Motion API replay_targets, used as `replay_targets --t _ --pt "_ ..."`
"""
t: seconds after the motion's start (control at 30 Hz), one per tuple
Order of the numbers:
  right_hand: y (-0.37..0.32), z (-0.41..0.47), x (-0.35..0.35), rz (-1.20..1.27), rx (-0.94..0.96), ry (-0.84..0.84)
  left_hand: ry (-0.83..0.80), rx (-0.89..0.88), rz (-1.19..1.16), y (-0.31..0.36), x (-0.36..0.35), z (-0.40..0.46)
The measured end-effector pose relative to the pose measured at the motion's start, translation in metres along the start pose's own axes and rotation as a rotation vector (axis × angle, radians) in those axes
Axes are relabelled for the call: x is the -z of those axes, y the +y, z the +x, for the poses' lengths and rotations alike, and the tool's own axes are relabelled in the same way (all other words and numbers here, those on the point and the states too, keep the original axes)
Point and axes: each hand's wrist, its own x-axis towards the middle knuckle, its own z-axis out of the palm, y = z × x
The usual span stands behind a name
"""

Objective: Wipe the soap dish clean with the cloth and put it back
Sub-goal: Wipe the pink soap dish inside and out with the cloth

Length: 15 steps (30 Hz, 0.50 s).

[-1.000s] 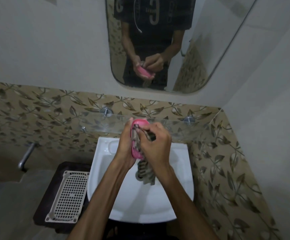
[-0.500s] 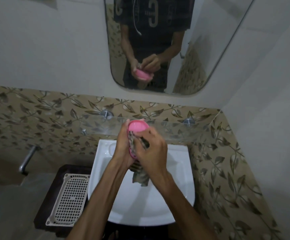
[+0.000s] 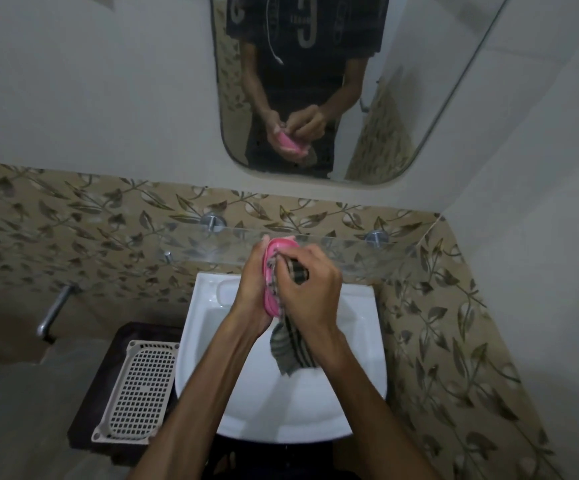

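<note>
Head view, frame centre | left hand (image 3: 251,289) grips dish (image 3: 271,271) upright over sink (image 3: 360,327) to expose it | right hand (image 3: 310,289) fingers clench cloth (image 3: 290,344), wiping.

White sink (image 3: 360,344) beside perforated tray (image 3: 135,389), below mirror (image 3: 402,116)
</note>
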Motion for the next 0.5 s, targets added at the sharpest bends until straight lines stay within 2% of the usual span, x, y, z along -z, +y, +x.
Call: replay_targets --t 0.07,0.17,0.27,0.33,0.5 --pt "-0.002 0.002 -0.001 -0.013 0.046 -0.028 0.011 -0.008 -0.007 -0.001 0.003 -0.002" --pt "0.001 -0.019 0.004 0.072 0.117 -0.159 0.025 0.037 -0.01 0.008 0.008 -0.001" --pt "0.007 -0.037 0.009 0.095 0.096 -0.214 0.042 0.031 0.015 0.008 0.012 -0.001" --pt "0.006 -0.031 0.004 0.065 0.074 -0.195 0.043 0.02 0.009 0.004 0.013 -0.001" --pt "0.0 0.009 -0.009 -0.013 -0.006 0.012 0.033 -0.047 0.072 -0.001 0.003 -0.002"
